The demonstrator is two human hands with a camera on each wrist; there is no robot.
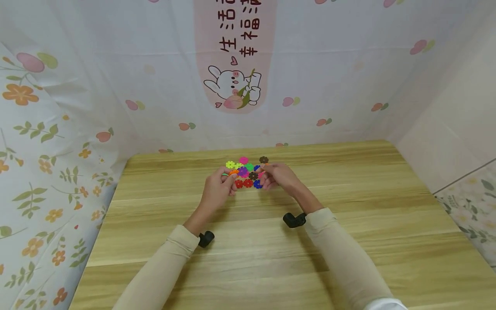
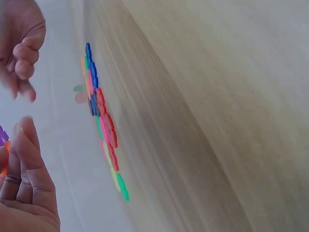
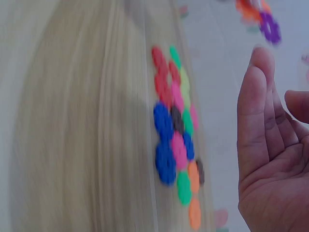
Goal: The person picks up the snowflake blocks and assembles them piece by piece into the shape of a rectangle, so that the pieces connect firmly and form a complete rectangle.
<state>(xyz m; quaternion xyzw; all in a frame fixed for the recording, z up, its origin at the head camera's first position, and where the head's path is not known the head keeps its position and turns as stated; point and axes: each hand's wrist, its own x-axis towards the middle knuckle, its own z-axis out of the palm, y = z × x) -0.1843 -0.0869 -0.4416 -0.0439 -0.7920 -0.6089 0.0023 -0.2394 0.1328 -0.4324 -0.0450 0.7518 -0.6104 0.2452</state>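
My left hand (image 1: 218,189) pinches an orange notched plastic disc (image 1: 234,172) between thumb and fingers. A purple disc (image 1: 242,171) is joined to the orange one and sticks out toward the right, above the table. My right hand (image 1: 282,175) is raised opposite, its thumb and fingertips apart with nothing between them in the right wrist view. The purple disc (image 3: 270,28) hangs just beyond those fingertips there. Beneath both hands lie several flat discs, among them a red disc (image 1: 248,183), a blue disc (image 1: 257,184) and a brown disc (image 1: 253,175).
The discs form a cluster near the back of the wooden table (image 1: 248,258). More lie at its far side, such as a yellow disc (image 1: 230,164) and a pink disc (image 1: 243,160). Behind the table hangs a printed white cloth (image 1: 162,86).
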